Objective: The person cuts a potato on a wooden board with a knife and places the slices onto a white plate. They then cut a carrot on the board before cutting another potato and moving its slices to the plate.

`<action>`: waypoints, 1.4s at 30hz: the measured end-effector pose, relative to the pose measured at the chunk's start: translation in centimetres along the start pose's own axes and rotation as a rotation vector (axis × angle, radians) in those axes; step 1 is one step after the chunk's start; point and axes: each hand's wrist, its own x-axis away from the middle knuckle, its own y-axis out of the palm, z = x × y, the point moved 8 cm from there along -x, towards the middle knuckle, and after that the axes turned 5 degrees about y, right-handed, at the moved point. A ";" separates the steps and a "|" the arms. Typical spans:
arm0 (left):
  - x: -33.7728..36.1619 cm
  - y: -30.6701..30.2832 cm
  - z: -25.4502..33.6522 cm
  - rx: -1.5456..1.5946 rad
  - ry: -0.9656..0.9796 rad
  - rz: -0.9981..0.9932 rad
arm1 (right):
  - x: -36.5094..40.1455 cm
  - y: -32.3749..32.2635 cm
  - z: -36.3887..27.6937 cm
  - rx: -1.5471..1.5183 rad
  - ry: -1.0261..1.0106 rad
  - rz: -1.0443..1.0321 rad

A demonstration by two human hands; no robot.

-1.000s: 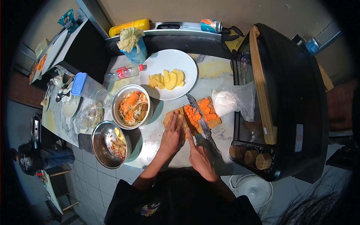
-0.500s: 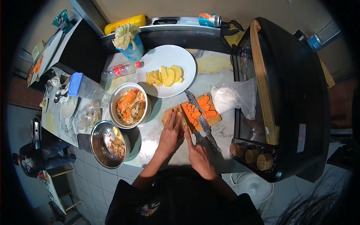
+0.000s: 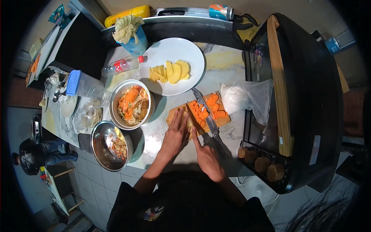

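A wooden cutting board (image 3: 224,121) lies on the counter. My left hand (image 3: 174,135) presses its fingers down on a pale yellow potato piece (image 3: 189,124), mostly hidden beneath them. My right hand (image 3: 208,159) is closed around the handle of a narrow knife (image 3: 190,113), index finger stretched along its spine. That blade stands beside the potato piece, close to my left fingertips. Diced carrot (image 3: 199,113) lies to the right of it. A larger dark-bladed knife (image 3: 210,123) rests across the board, with carrot slices (image 3: 213,101) on its far side.
Potato slices (image 3: 176,71) lie on a white plate (image 3: 195,58) behind the board. Left stand a white tub (image 3: 113,112) of shredded vegetables and a steel bowl (image 3: 96,145) with peelings. A bag of white powder (image 3: 234,96) and a black oven (image 3: 305,108) are right.
The camera view has shifted slightly. Both hands keep nearly the same place on the board, left hand on the potato and right hand on the narrow knife.
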 end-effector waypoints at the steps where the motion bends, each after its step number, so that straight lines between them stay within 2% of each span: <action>1: 0.0 0.0 0.1 -0.012 0.004 -0.013 | -0.1 0.0 0.1 -0.012 -0.003 0.006; 6: 0.0 -0.1 0.2 -0.029 0.021 -0.046 | -0.9 0.6 0.3 -0.038 0.039 -0.059; 8: 0.0 -0.2 0.4 -0.100 0.082 -0.021 | -1.2 0.4 0.3 0.004 0.006 0.010; 11: 0.0 -0.2 0.4 -0.088 0.089 -0.034 | -1.3 0.5 0.3 -0.012 0.033 -0.053; 15: 0.0 0.2 0.2 -0.095 0.082 -0.037 | -1.0 0.2 -0.1 0.050 -0.002 0.033; 17: 0.1 0.4 0.1 -0.082 0.067 -0.043 | -0.9 0.2 0.0 0.127 0.034 0.013; 21: 0.1 0.2 0.2 -0.106 0.063 -0.063 | -0.2 0.9 0.6 0.066 0.028 -0.025; 27: 0.1 0.2 0.1 -0.132 0.095 -0.027 | 2.6 1.4 1.2 0.118 -0.047 0.094; 29: 0.1 0.3 0.1 -0.105 0.055 -0.065 | 3.6 2.0 1.8 0.112 -0.013 0.016; 33: 0.1 0.1 0.1 -0.090 0.070 -0.039 | 5.2 2.4 2.4 0.090 -0.028 0.027; 35: 0.2 0.0 0.1 -0.079 0.076 -0.040 | 5.7 2.8 2.6 0.059 0.083 -0.154; 38: 0.2 0.0 -0.1 -0.055 0.080 -0.016 | 5.9 2.1 2.0 0.032 0.184 -0.262; 42: 0.3 -0.1 -0.4 -0.020 0.082 0.007 | 6.1 2.1 2.2 -0.012 0.168 -0.248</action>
